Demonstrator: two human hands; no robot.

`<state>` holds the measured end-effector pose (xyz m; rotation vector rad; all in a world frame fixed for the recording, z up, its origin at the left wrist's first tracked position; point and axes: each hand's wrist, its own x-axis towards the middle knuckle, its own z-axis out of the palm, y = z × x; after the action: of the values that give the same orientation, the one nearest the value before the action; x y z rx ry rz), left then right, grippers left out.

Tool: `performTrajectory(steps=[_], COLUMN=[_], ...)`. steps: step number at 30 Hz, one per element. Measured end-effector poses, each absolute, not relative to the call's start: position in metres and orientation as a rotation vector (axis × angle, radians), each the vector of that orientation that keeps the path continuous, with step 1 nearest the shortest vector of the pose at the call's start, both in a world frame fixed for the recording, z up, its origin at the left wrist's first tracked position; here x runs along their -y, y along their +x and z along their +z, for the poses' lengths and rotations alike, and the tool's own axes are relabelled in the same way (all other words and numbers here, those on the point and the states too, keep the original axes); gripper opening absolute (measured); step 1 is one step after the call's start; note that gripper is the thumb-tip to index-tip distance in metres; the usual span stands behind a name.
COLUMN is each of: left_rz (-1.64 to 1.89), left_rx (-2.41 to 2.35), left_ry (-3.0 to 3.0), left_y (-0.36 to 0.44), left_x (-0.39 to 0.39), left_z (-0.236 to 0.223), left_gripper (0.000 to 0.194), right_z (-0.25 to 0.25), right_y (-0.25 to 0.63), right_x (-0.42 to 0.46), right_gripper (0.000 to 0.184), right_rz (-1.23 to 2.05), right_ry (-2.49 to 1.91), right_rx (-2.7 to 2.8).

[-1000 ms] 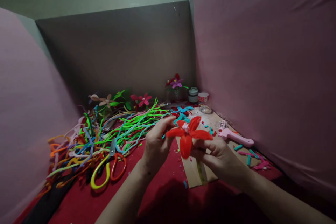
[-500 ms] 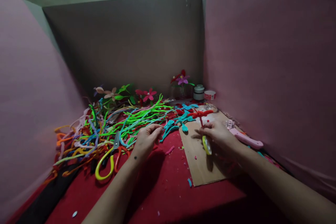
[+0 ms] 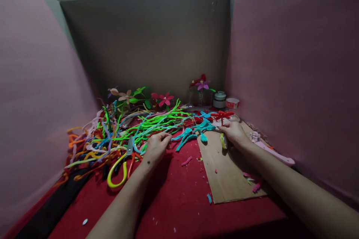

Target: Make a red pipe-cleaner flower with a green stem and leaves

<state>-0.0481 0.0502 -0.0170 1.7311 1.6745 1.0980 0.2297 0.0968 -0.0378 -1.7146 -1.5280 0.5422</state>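
Note:
My right hand (image 3: 236, 134) is closed round the stem of a red pipe-cleaner flower (image 3: 222, 115), held upright over the far part of the cardboard. A yellow-rimmed roll of tape (image 3: 223, 141) hangs just under those fingers; how it is held is hidden. My left hand (image 3: 156, 148) is low over the red cloth, thumb and fingers pinched together. Its fingertips meet the tip of a teal pipe-cleaner leaf piece (image 3: 185, 137), but what lies between them is too small to tell. More teal leaf pieces (image 3: 204, 127) lie between the hands.
Scissors (image 3: 117, 173) with yellow and red handles lie left of my left hand, beside heaped pipe cleaners (image 3: 157, 125). Cardboard (image 3: 224, 179) lies on the red cloth (image 3: 179, 201). A pink glue gun (image 3: 276, 154) is at right. Finished flowers (image 3: 165, 99), a jar (image 3: 219, 99) and partitions stand behind.
The red flower, first between both hands with its face toward me, has moved away and right in my right hand, now seen edge-on. My left hand has drawn back left to the teal pieces.

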Motion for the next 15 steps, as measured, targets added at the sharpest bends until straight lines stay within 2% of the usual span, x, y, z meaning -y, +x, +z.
performTrajectory(steps=[10, 13, 15], left_rz=[1.029, 0.983, 0.957], left_rx=[-1.784, -1.753, -1.733], left_ry=[1.769, 1.855, 1.925], left_y=[-0.055, -0.047, -0.041], left_x=[-0.055, -0.053, -0.050], left_z=[-0.025, -0.032, -0.035], left_gripper=[0.025, 0.026, 0.027], right_z=[-0.017, 0.006, 0.023], right_y=[0.218, 0.201, 0.189], right_x=[-0.071, -0.027, 0.011], right_gripper=[0.017, 0.019, 0.017], right_rz=[0.327, 0.263, 0.434], right_ry=[-1.820, -1.515, -1.148], right_rx=[1.710, 1.846, 1.934])
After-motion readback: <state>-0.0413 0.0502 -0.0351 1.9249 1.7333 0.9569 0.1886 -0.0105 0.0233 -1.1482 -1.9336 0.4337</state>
